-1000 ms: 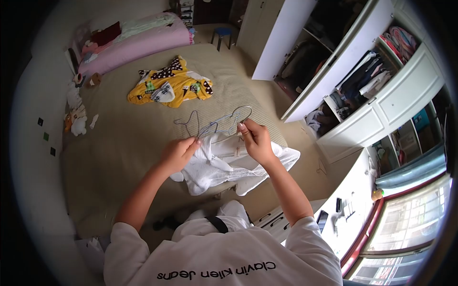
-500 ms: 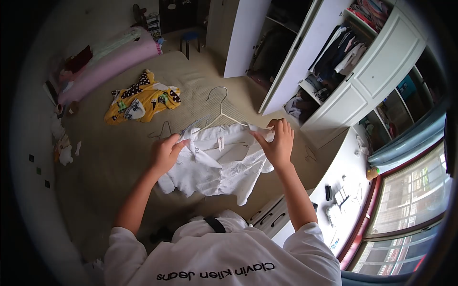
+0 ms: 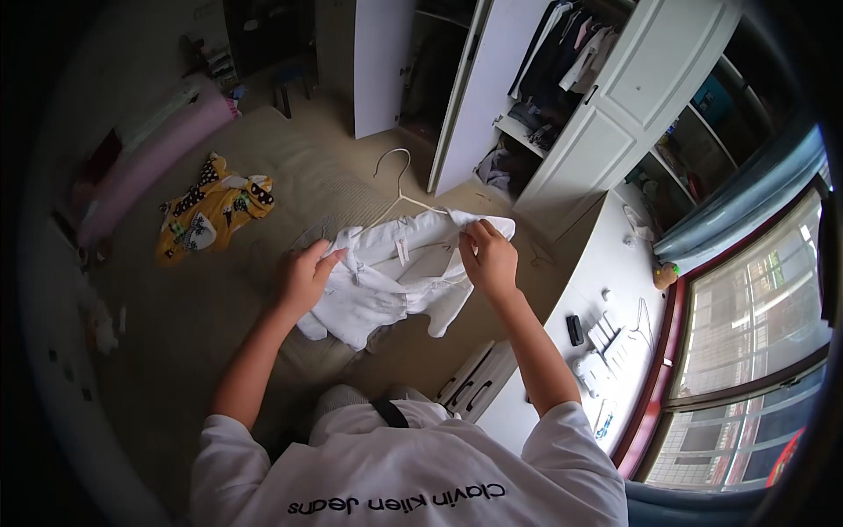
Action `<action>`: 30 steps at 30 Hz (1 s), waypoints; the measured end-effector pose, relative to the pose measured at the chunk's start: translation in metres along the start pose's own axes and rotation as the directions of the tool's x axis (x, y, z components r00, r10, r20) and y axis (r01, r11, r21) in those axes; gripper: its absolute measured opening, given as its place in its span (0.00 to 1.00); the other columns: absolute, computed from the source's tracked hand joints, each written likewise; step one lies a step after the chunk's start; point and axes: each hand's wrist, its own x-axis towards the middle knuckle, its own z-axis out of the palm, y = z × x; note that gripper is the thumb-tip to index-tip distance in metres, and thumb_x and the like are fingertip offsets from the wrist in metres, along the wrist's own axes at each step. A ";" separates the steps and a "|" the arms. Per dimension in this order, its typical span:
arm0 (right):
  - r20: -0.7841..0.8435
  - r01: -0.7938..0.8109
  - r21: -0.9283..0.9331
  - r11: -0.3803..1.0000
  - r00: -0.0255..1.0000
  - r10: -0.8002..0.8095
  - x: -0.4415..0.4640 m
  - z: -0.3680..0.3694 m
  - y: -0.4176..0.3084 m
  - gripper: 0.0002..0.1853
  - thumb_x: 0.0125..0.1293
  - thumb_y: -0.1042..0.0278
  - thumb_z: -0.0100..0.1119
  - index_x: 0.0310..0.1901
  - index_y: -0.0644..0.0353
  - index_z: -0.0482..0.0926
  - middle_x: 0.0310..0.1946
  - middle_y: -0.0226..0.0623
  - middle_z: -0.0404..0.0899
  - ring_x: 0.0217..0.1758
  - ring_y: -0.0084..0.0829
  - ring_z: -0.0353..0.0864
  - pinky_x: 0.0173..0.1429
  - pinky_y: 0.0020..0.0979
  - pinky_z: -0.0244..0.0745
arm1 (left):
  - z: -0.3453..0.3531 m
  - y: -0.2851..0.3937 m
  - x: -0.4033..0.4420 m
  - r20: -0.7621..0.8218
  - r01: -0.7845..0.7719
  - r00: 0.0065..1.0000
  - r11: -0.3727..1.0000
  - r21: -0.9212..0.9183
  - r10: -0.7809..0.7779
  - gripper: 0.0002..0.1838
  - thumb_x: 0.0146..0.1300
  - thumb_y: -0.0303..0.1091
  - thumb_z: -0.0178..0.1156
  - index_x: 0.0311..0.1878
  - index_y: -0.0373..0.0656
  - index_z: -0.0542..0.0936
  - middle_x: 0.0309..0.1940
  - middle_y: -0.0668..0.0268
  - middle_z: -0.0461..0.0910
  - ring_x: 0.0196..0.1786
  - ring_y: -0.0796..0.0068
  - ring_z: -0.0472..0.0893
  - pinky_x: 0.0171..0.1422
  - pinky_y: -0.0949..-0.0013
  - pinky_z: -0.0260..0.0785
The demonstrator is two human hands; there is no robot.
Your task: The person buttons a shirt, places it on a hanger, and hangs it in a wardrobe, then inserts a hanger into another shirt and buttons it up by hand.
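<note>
A white shirt (image 3: 369,303) hangs in front of me on a wire hanger (image 3: 402,189), its hook pointing up and away from me. My left hand (image 3: 307,277) pinches the shirt near the collar on the left. On the other side, my right hand (image 3: 489,259) grips the fabric by the right shoulder, fingers curled over it. The hanger's arms run inside the collar opening, where a small label shows. Much of the hanger is hidden by the cloth.
A yellow patterned garment (image 3: 219,211) lies on the bed (image 3: 184,325). Ahead stands an open wardrobe with hanging clothes (image 3: 562,53) and white doors (image 3: 645,88). To the right, a white desk (image 3: 562,307) holds a black object (image 3: 574,330) and another hanger (image 3: 644,321), beside the window (image 3: 746,325).
My view has turned toward the right, so the bed and wardrobe sit further left. My right hand has closed more over the shirt's shoulder and the cloth there is bunched.
</note>
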 end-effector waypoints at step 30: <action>-0.377 -0.282 -0.133 0.950 0.901 0.215 0.065 -0.115 0.171 0.17 0.67 0.60 0.55 0.26 0.65 0.70 0.23 0.43 0.72 0.28 0.36 0.70 0.34 0.35 0.65 | 0.116 -0.019 0.279 0.134 -0.240 0.932 0.850 -0.469 0.337 0.20 0.64 0.35 0.61 0.22 0.38 0.64 0.14 0.71 0.56 0.21 0.83 0.55 0.23 0.73 0.50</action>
